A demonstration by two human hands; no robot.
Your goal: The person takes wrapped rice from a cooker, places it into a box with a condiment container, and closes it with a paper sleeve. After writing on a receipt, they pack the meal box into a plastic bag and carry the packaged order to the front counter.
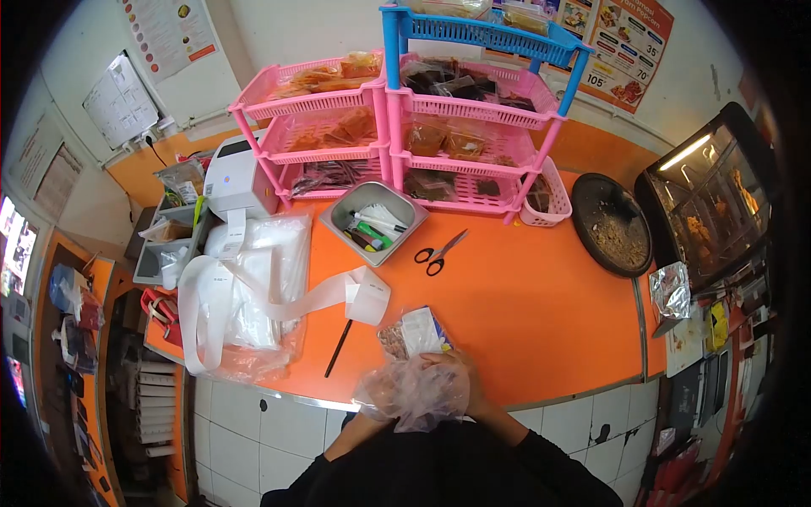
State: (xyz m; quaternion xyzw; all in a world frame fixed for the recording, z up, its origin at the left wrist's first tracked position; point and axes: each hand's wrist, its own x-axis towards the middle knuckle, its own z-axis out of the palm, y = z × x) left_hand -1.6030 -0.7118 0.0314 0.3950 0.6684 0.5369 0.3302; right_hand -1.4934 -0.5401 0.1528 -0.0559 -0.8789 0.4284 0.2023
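Note:
At the table's front edge, close to my body, a crumpled clear plastic bag (416,397) is bunched between my hands. My right hand (454,369) curls its fingers around the bag's right side. On the left, my left hand (376,407) grips the bag from below, its fingers largely covered by the plastic. Just beyond the bag lies a packet (418,332) with brownish contents, a white label and a blue-yellow patch. Its near end is hidden by the bag and my right hand.
Left of the packet are a label roll (368,297), a black stick (339,348) and a stack of clear bags (262,296). Scissors (441,252) and a metal tray (374,224) with markers lie farther back. Pink racks (329,156), a dark round tray (612,224) and a glass display case (705,198) stand beyond.

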